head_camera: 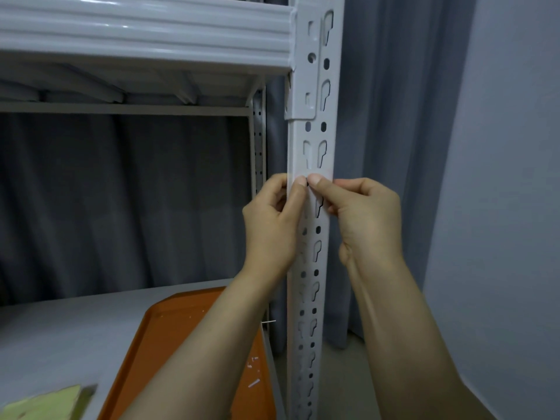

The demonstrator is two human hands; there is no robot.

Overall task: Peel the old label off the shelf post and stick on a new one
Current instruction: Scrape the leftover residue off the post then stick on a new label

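Left hand (272,219) and right hand (363,216) both pinch a pale label (321,174) against the shelf post (312,268), fingers curled, so maybe the new one's going on, honestly hard to tell.

No text is legible; the pale label (321,173) on the shelf post (315,137) reads blank.

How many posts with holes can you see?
2. The front post runs down the middle; the back post stands behind it, to its left. More may be out of view.
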